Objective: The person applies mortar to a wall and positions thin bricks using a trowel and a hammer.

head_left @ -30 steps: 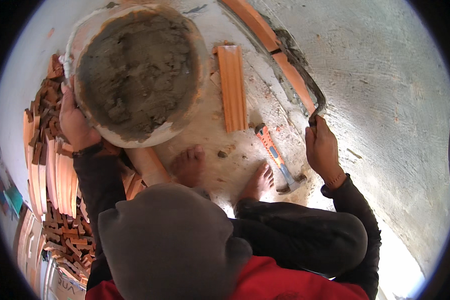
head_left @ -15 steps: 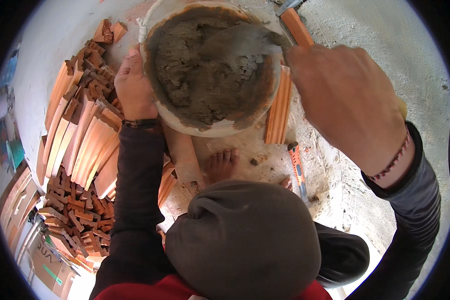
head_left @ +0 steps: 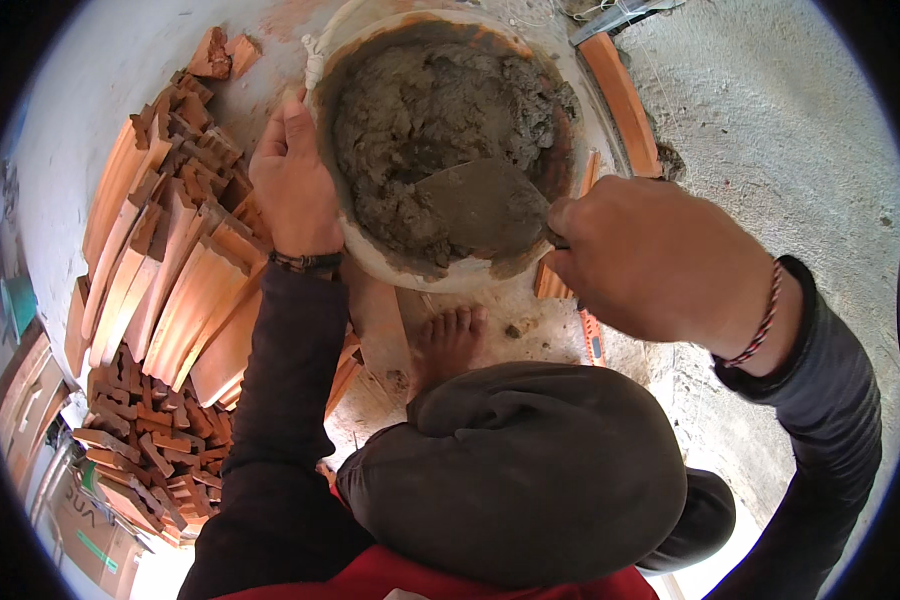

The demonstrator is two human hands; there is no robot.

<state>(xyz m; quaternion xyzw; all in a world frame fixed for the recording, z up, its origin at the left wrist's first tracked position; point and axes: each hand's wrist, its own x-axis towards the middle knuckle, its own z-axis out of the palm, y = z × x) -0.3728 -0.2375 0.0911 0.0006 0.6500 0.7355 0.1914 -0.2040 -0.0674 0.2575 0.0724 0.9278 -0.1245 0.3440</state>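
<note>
A round pale bucket (head_left: pixel 410 280) holds wet grey mortar (head_left: pixel 410 110). My left hand (head_left: pixel 298 185) grips the bucket's left rim, fingers wrapped over its outer side beside a knotted rope (head_left: pixel 313 62). In my right hand (head_left: pixel 660 265), at the bucket's near right edge, is a trowel (head_left: pixel 490 205). Its mortar-smeared blade lies flat over the mortar in the near half of the bucket, pointing left. The handle is mostly hidden inside my closed fist.
Stacked orange clay tiles (head_left: pixel 185 290) stand to the left, with broken pieces (head_left: pixel 155 440) nearer me. An orange utility knife (head_left: pixel 593 338) lies on the floor below my right hand. Another clay strip (head_left: pixel 620 105) rests at the right wall. My bare foot (head_left: pixel 450 340) is below the bucket.
The trowel blade has come from the far right of the bucket to its near side, and my right hand has moved nearer me. My left hand stays on the rim.
</note>
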